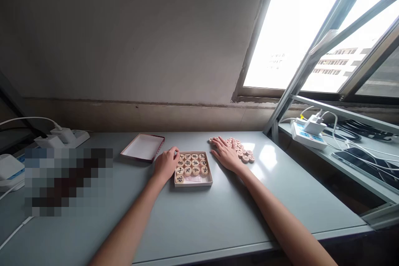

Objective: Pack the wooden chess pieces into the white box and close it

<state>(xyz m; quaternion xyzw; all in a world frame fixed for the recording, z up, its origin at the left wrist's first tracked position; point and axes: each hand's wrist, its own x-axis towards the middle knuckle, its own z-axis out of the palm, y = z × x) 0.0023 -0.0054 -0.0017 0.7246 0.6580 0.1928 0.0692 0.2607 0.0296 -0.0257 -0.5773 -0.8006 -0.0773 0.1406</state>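
A shallow white box (193,182) sits mid-table, filled with several round wooden chess pieces (191,163) marked in black. My left hand (166,163) rests curled against the box's left edge, fingertips touching its far left corner. My right hand (226,153) lies flat with fingers stretched out on the table just right of the box. It touches a loose heap of more wooden pieces (242,151) with red marks.
The box's red-rimmed lid (143,148) lies upturned to the left. White power strips (65,136) with cables sit at the far left. Behind the right table edge, a shelf holds another power strip (307,133) and a phone (361,159). A grey wall rises behind.
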